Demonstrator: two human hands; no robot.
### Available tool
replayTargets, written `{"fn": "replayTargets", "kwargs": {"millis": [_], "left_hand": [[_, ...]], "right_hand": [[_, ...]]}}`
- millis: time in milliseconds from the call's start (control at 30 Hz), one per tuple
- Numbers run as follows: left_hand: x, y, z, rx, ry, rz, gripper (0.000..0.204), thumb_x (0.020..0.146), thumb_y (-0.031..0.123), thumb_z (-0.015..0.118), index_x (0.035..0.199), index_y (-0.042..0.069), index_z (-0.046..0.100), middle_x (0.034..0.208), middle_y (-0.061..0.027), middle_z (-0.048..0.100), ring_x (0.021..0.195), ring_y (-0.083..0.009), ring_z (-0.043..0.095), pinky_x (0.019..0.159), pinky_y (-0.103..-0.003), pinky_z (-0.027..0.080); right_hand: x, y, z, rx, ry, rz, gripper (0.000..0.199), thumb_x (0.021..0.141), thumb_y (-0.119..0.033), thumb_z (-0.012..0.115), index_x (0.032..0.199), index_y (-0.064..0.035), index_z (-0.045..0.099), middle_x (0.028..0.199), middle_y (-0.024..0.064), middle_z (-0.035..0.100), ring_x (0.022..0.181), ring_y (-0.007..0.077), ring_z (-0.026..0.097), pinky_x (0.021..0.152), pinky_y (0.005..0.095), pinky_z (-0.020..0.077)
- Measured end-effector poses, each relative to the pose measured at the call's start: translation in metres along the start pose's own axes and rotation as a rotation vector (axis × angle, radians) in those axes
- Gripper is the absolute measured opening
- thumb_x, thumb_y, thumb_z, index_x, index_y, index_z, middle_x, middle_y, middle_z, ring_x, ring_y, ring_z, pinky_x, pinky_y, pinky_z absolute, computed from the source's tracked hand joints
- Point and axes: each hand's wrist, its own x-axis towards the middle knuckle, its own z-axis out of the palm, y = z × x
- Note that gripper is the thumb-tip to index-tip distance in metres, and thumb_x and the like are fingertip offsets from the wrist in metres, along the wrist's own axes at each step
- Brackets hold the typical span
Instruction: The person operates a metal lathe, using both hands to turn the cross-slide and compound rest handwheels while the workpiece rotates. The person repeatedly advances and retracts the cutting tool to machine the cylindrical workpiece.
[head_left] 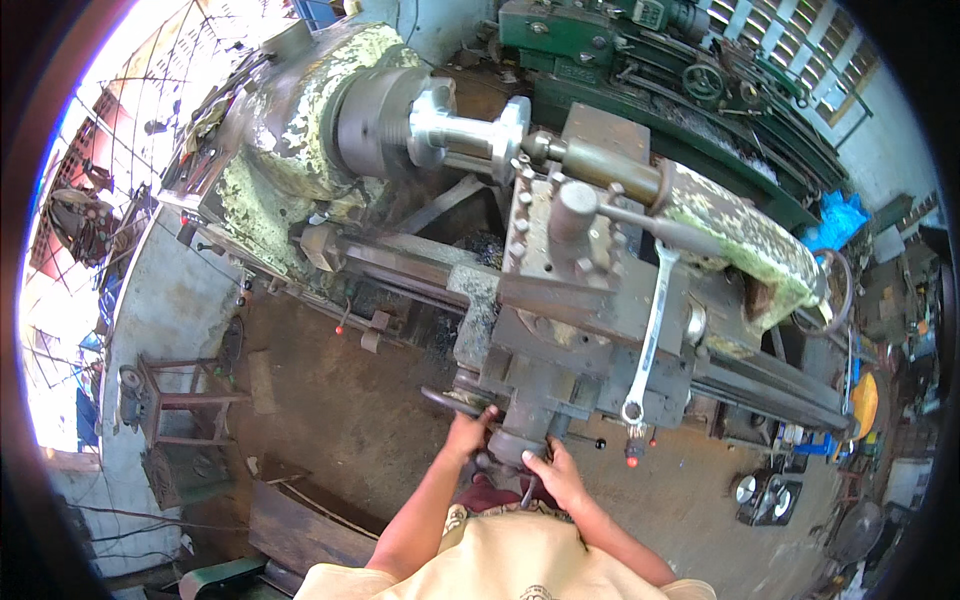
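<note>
My left hand (468, 436) is curled at the right end of a dark handwheel (450, 402) on the lathe carriage; its fingertips are partly hidden. Close by, my right hand (560, 478) grips the cross-slide crank (515, 447) at the carriage front, thumb on top. Beyond them stands the tool post (574, 212), ringed with bolts. A shiny flanged metal workpiece (470, 134) lies between the chuck (380, 122) and the tailstock (735, 215). The chuck and workpiece look blurred. A combination wrench (652, 335) rests on the carriage, right of the tool post.
Another green lathe (560, 45) stands behind. Red-knobbed levers (632, 461) stick out of the lathe's front. A metal stand (185, 400) is at left, with a brown panel (300, 525) nearer me. Small equipment (770, 498) sits on the floor at right. A blue plastic bag (838, 220) lies far right.
</note>
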Motion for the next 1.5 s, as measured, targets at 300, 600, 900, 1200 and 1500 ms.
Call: {"fn": "replayTargets", "kwargs": {"millis": [300,600,900,1200,1500], "left_hand": [[0.049,-0.093,0.012,0.525,-0.185,0.161,0.042,0.086,0.024,0.067,0.124,0.007,0.066,0.120,-0.0267,0.066,0.112,-0.0415,0.064,0.094,-0.044,0.051],[0.046,-0.105,0.038,0.106,-0.164,0.131,0.037,0.090,0.023,0.066,0.122,0.005,0.067,0.114,-0.0200,0.071,0.105,-0.0389,0.067,0.090,-0.044,0.052],[0.029,-0.063,0.031,-0.077,-0.150,0.024,0.035,0.092,0.023,0.064,0.122,0.004,0.067,0.111,-0.0170,0.072,0.100,-0.0364,0.068,0.086,-0.044,0.053],[0.042,-0.057,-0.043,-0.262,0.015,-0.390,0.026,0.099,0.021,0.055,0.121,0.008,0.060,0.099,-0.0116,0.070,0.079,-0.0185,0.064,0.070,-0.036,0.051],[0.022,0.023,-0.047,-0.318,0.418,-0.194,0.040,0.096,0.019,0.059,0.129,0.004,0.042,0.090,-0.0136,0.065,0.053,-0.0178,0.062,0.044,-0.030,0.049]], "right_hand": [[0.009,-0.011,0.040,-0.120,0.233,0.013,0.075,0.076,-0.018,0.088,0.132,0.0040,0.043,0.118,0.0166,0.064,0.102,0.0235,0.066,0.086,0.0364,0.0554],[0.007,-0.031,0.049,-0.159,0.317,0.025,0.087,0.066,-0.026,0.093,0.132,0.0044,0.044,0.110,0.0166,0.067,0.091,0.0265,0.070,0.079,0.0366,0.0582],[0.014,-0.004,0.023,0.324,0.047,0.063,0.084,0.066,-0.015,0.088,0.135,0.0007,0.044,0.119,0.0152,0.065,0.110,0.0268,0.065,0.097,0.0404,0.0530],[0.044,0.071,-0.014,0.813,-0.413,0.117,0.097,0.061,-0.027,0.088,0.144,-0.0020,0.043,0.137,0.0141,0.059,0.127,0.0288,0.056,0.112,0.0421,0.0400],[0.019,0.014,0.014,0.385,-0.033,0.009,0.087,0.071,-0.007,0.084,0.143,-0.0015,0.036,0.128,0.0128,0.059,0.121,0.0278,0.058,0.108,0.0412,0.0427]]}}
